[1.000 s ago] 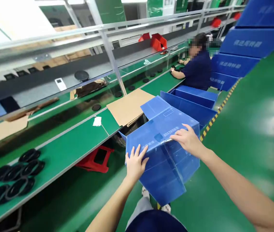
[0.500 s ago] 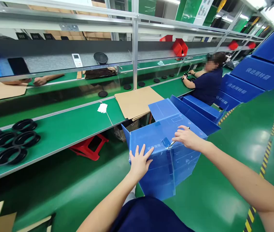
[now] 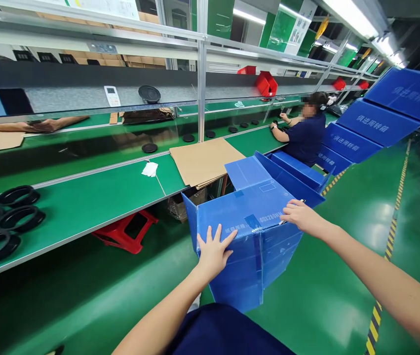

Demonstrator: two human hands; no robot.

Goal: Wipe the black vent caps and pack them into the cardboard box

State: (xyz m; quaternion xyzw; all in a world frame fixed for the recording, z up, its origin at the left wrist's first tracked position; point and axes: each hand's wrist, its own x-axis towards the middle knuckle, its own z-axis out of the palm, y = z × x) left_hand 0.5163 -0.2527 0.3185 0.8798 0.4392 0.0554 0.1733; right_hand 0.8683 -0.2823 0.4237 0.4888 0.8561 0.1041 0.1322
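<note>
A blue corrugated plastic box [image 3: 239, 212] stands on the green floor in front of me, its top flaps folded down and one flap [image 3: 245, 170] still raised at the back. My left hand [image 3: 213, 251] lies flat on the box's near side, fingers spread. My right hand [image 3: 300, 217] rests on the top right edge of the box, fingers curled around a thin light tool whose end shows just above the knuckles. A dark label [image 3: 251, 220] sits on the top near the front edge.
A long green workbench [image 3: 84, 207] runs along my left with cardboard sheets [image 3: 204, 160], black rings [image 3: 6, 217] and a white scrap [image 3: 149, 169]. A red stool [image 3: 126, 231] sits beneath it. More blue boxes [image 3: 294, 172] and a seated co-worker [image 3: 306, 138] are ahead. Stacked blue crates [image 3: 376, 123] stand at right.
My right hand has slid to the right along the box top, from the middle seam to the right edge. My left hand has stayed flat on the near side. My view has lifted.
</note>
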